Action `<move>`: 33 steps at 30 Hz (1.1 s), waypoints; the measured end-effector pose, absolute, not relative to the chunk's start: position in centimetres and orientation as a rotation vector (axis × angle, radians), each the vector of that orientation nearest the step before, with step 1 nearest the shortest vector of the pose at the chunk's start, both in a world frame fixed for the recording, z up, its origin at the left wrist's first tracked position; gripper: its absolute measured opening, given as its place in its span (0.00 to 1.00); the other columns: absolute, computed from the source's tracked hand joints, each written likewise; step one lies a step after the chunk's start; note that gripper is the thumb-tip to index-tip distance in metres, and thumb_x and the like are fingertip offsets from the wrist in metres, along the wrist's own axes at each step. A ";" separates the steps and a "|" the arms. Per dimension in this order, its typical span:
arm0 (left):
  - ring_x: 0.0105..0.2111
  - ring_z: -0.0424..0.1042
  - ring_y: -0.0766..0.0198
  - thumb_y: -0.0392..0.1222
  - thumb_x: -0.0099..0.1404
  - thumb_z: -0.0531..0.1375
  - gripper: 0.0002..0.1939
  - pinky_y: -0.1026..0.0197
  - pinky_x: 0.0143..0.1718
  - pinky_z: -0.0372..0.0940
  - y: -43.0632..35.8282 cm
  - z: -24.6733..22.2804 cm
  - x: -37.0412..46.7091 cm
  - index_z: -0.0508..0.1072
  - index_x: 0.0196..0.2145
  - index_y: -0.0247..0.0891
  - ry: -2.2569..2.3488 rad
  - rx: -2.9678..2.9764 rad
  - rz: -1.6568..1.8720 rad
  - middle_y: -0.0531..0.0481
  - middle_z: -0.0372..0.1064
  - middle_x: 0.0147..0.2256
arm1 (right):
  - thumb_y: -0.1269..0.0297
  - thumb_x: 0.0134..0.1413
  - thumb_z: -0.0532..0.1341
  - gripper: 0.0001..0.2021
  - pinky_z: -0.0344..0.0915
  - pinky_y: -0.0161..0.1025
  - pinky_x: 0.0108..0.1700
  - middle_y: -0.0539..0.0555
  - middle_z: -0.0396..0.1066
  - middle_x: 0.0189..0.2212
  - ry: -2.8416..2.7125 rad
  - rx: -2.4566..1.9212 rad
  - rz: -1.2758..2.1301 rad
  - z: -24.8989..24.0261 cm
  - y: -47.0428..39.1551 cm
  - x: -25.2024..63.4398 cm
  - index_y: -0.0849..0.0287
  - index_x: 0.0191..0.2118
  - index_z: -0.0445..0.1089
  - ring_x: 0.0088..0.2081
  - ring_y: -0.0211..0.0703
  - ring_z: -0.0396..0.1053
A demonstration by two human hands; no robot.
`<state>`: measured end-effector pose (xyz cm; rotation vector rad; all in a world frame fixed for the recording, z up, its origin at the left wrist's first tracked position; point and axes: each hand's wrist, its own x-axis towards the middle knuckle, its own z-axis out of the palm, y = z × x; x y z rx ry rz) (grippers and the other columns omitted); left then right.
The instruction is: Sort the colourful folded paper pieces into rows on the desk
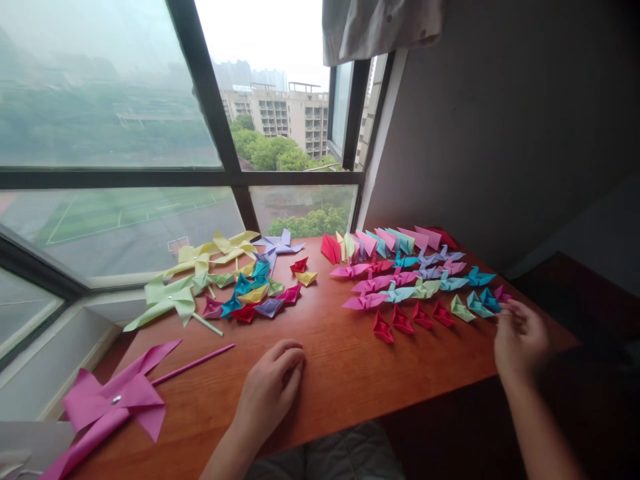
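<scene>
- Left hand (273, 387) rests loosely curled, empty, on the worktop (340, 373), steadying.
- Right hand (520, 340) fingertips touch the pink folded piece (501, 294) at the far-right row end; a pinch cannot be told.

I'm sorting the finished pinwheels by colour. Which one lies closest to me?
The pink pinwheel at the table's near left corner, left of the left hand; the green, yellow and purple ones lie by the window.

I'm in a home room high up: wooden table (345, 373) pushed against a big window (115, 133), apartment blocks (280, 113) and trees outside, curtain (380, 27) hanging above, plain grey wall (500, 120), folded paper crafts (400, 280) spread out.
</scene>
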<state>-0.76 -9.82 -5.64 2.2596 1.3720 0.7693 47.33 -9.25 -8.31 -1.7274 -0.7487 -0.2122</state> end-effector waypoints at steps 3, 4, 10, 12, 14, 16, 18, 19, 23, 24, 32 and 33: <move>0.40 0.75 0.61 0.39 0.70 0.53 0.10 0.62 0.41 0.69 -9.9 -5.3 -0.8 0.75 0.40 0.44 1.378 2.214 0.821 0.46 0.73 0.46 | 0.53 0.54 0.62 0.19 0.72 0.41 0.36 0.61 0.76 0.41 -0.887 -1.547 0.194 -6.6 -10.1 38.5 0.60 0.48 0.73 0.34 0.46 0.74; 0.38 0.76 0.62 0.38 0.69 0.53 0.10 0.63 0.40 0.69 -9.7 -5.1 -0.9 0.75 0.40 0.43 1.404 2.197 0.847 0.47 0.74 0.45 | 0.53 0.55 0.62 0.18 0.73 0.40 0.35 0.61 0.76 0.41 -0.965 -1.514 0.345 -6.0 -10.4 35.5 0.60 0.47 0.73 0.34 0.45 0.74; 0.27 0.73 0.63 0.42 0.68 0.53 0.11 0.62 0.30 0.65 -7.6 -3.4 -3.2 0.75 0.41 0.41 1.840 2.145 0.932 0.49 0.75 0.35 | 0.59 0.61 0.59 0.10 0.73 0.38 0.37 0.55 0.76 0.35 -1.443 -1.269 0.801 -5.1 -10.7 23.1 0.56 0.41 0.76 0.34 0.44 0.74; 0.28 0.73 0.62 0.42 0.68 0.53 0.12 0.61 0.30 0.64 -6.6 -2.7 -4.4 0.75 0.43 0.41 1.995 2.163 0.865 0.49 0.76 0.38 | 0.61 0.62 0.58 0.10 0.72 0.37 0.35 0.55 0.76 0.34 -1.481 -1.237 0.856 -5.9 -10.5 21.2 0.56 0.40 0.76 0.34 0.43 0.74; 0.30 0.74 0.61 0.41 0.68 0.53 0.12 0.61 0.30 0.63 -5.8 -2.1 -5.4 0.75 0.44 0.41 2.080 2.201 0.780 0.47 0.76 0.42 | 0.62 0.62 0.57 0.10 0.71 0.36 0.34 0.55 0.76 0.34 -1.502 -1.240 0.879 -6.7 -10.4 20.2 0.57 0.40 0.76 0.34 0.43 0.74; 0.32 0.74 0.60 0.41 0.68 0.53 0.13 0.61 0.30 0.63 -5.1 -1.8 -6.2 0.75 0.44 0.41 2.074 2.247 0.731 0.47 0.75 0.44 | 0.64 0.62 0.57 0.09 0.70 0.36 0.35 0.55 0.76 0.35 -1.538 -1.252 0.874 -7.4 -10.4 19.7 0.57 0.40 0.76 0.35 0.44 0.74; 0.33 0.75 0.59 0.42 0.67 0.53 0.13 0.61 0.32 0.64 -4.4 -1.7 -6.7 0.75 0.44 0.42 2.036 2.285 0.719 0.48 0.75 0.44 | 0.64 0.61 0.57 0.09 0.70 0.36 0.35 0.55 0.76 0.35 -1.543 -1.261 0.871 -7.8 -10.5 19.7 0.56 0.40 0.76 0.35 0.44 0.74; 0.33 0.75 0.59 0.42 0.67 0.53 0.13 0.61 0.32 0.64 -4.1 -1.8 -6.9 0.75 0.44 0.42 2.020 2.301 0.720 0.48 0.75 0.45 | 0.63 0.62 0.57 0.10 0.70 0.36 0.34 0.55 0.76 0.35 -1.520 -1.262 0.876 -8.0 -10.5 19.8 0.57 0.40 0.75 0.35 0.44 0.74; 0.36 0.76 0.58 0.44 0.67 0.53 0.15 0.60 0.34 0.66 -3.0 -2.3 -7.0 0.75 0.46 0.42 1.945 2.354 0.728 0.47 0.74 0.49 | 0.61 0.62 0.57 0.10 0.71 0.36 0.34 0.55 0.76 0.35 -1.428 -1.266 0.882 -8.2 -10.4 20.2 0.57 0.40 0.75 0.35 0.44 0.75; 0.37 0.76 0.58 0.44 0.67 0.53 0.15 0.61 0.35 0.67 -2.8 -2.4 -7.0 0.76 0.47 0.43 1.931 2.367 0.726 0.47 0.74 0.49 | 0.61 0.62 0.57 0.10 0.71 0.36 0.34 0.55 0.76 0.34 -1.432 -1.270 0.872 -8.1 -10.4 20.1 0.57 0.40 0.75 0.35 0.44 0.75; 0.41 0.76 0.55 0.42 0.68 0.52 0.14 0.59 0.38 0.67 -2.3 -2.8 -6.7 0.76 0.43 0.43 1.865 2.444 0.670 0.48 0.75 0.48 | 0.65 0.62 0.56 0.10 0.69 0.36 0.35 0.54 0.76 0.34 -1.529 -1.301 0.776 -7.1 -10.5 19.8 0.57 0.40 0.75 0.35 0.43 0.74; 0.41 0.76 0.55 0.42 0.68 0.52 0.14 0.59 0.38 0.67 -2.3 -2.8 -6.7 0.76 0.42 0.42 1.866 2.438 0.677 0.48 0.75 0.48 | 0.65 0.62 0.56 0.10 0.69 0.36 0.35 0.54 0.76 0.34 -1.538 -1.300 0.774 -7.1 -10.5 19.8 0.57 0.40 0.75 0.35 0.43 0.74</move>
